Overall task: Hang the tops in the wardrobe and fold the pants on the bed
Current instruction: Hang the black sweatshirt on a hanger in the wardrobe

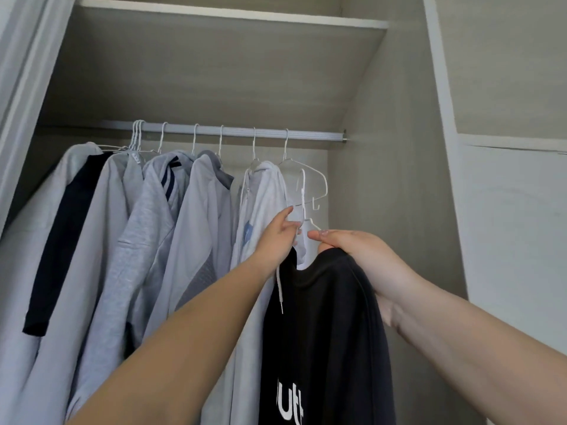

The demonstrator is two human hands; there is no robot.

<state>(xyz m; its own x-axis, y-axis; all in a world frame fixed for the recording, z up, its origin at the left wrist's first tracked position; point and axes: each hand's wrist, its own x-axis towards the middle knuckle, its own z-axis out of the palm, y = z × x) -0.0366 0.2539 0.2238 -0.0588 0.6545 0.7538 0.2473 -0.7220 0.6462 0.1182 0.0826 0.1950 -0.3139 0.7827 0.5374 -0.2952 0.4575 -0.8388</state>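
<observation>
A black top (328, 326) with white lettering hangs from a white wire hanger (303, 197) that I hold up inside the wardrobe, below the metal rail (245, 131). My left hand (277, 234) pinches the hanger's left arm at the collar. My right hand (352, 253) grips the top's right shoulder over the hanger. The hanger's hook stands below the rail, in front of an empty white hanger (313, 176) that hangs on it. Several grey and white tops (190, 210) hang on the rail to the left.
The wardrobe's right side wall (395, 179) stands close beside my right hand. A shelf (230, 13) runs above the rail. A white hoodie (264, 197) hangs right next to the black top. A white door panel (515, 225) is at the right.
</observation>
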